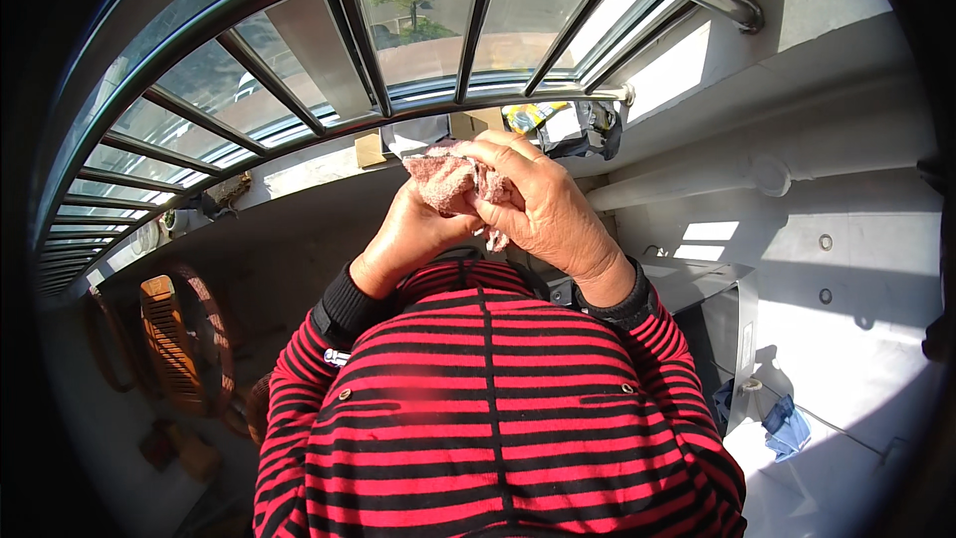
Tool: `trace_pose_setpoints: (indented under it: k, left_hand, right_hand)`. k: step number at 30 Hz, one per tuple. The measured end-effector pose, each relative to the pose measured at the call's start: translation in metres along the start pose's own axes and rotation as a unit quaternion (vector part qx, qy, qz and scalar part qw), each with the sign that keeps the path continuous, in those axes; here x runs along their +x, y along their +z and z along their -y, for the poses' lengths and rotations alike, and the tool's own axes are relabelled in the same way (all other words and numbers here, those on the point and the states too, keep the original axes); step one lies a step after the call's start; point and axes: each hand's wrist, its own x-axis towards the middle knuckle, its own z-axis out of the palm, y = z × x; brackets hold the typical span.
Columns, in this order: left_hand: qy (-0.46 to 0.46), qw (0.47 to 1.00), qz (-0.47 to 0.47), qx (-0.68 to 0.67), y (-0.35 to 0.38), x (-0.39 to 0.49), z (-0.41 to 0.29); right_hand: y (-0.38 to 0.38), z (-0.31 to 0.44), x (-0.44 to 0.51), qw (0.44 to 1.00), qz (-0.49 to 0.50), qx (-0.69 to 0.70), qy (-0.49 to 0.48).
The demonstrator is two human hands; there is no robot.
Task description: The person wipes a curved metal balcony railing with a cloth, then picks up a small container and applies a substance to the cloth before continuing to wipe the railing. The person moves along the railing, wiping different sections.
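A crumpled pink terry cloth (pixel 446 183) is bunched between my two hands, in front of my chest and below the window railing. My left hand (pixel 422 224) grips its lower left side, with the thumb pointing towards the other hand. Over the cloth's right side, my right hand (pixel 541 202) curls its fingers, its thumb pressed into the folds. A loose end of the cloth hangs beneath the right hand. The fingertips behind the cloth are hidden.
A curved metal railing (pixel 418 110) runs before the window. On the sill lie a yellow packet (pixel 532 116), a cardboard box (pixel 476 121) and dark plastic wrapping (pixel 601 127). A wooden chair (pixel 170 336) stands at left. White pipe (pixel 687 175) and a grey metal cabinet (pixel 691 284) are at right.
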Motion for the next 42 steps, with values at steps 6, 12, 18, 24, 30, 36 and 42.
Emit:
trace_pose_setpoints:
  k: [6, 12, 18, 24, 30, 36, 42]
  left_hand:
    - [0.025, 1.000, 0.000, -0.002, 0.004, -0.003, -0.002]
    - [-0.096, 0.978, 0.068, -0.173, -0.001, -0.006, -0.011]
    - [-0.152, 0.945, 0.098, -0.272, -0.001, -0.003, -0.012]
    - [-0.109, 0.979, 0.077, -0.153, 0.003, -0.001, -0.017]
    - [-0.035, 0.991, 0.063, -0.110, 0.006, -0.003, -0.015]
    - [-0.013, 0.998, 0.045, -0.038, 0.001, -0.001, 0.001]
    - [0.076, 0.973, 0.060, 0.208, -0.006, -0.001, 0.019]
  right_hand:
    - [0.002, -0.023, -0.004, 0.943, 0.009, 0.302, 0.139]
    - [0.009, -0.040, -0.003, 0.844, -0.048, 0.466, 0.260]
    - [0.001, -0.045, -0.015, 0.788, -0.041, 0.533, 0.305]
    - [-0.002, -0.043, -0.015, 0.827, -0.052, 0.492, 0.265]
    - [-0.008, -0.036, -0.014, 0.850, -0.050, 0.464, 0.246]
    - [-0.013, -0.013, -0.006, 0.858, -0.047, 0.439, 0.263]
    - [0.003, 0.011, 0.005, 0.982, 0.003, -0.148, -0.116]
